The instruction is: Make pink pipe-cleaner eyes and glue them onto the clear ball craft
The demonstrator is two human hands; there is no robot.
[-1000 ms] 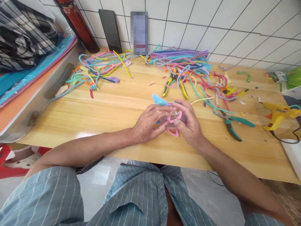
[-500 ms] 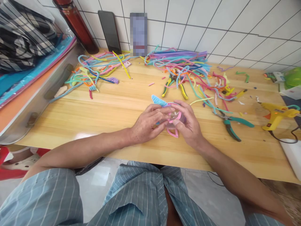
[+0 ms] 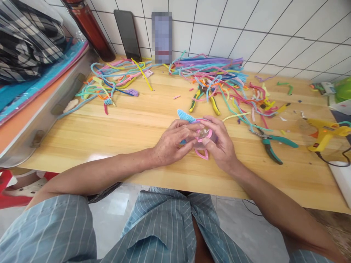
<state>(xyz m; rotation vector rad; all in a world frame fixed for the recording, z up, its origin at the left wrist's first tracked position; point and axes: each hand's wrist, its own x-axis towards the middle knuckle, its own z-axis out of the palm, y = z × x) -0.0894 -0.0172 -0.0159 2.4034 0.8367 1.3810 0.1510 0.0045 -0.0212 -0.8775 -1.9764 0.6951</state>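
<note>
Centre frame: left hand (image 3: pixel 171 144) and right hand (image 3: pixel 221 146) both pinch a pink fuzzy pipe-cleaner loop on a clear bead (image 3: pixel 208 135). Judged mid-shaping; calls for steady fingertip pressure.

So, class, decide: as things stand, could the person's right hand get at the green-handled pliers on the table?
Probably yes. The green-handled pliers lie just right of the right hand with only bare table between them, but that hand is busy holding the pink pipe-cleaner piece.

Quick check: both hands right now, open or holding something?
Left hand: closed, holding the pink pipe-cleaner piece.
Right hand: closed on the same piece.
</note>
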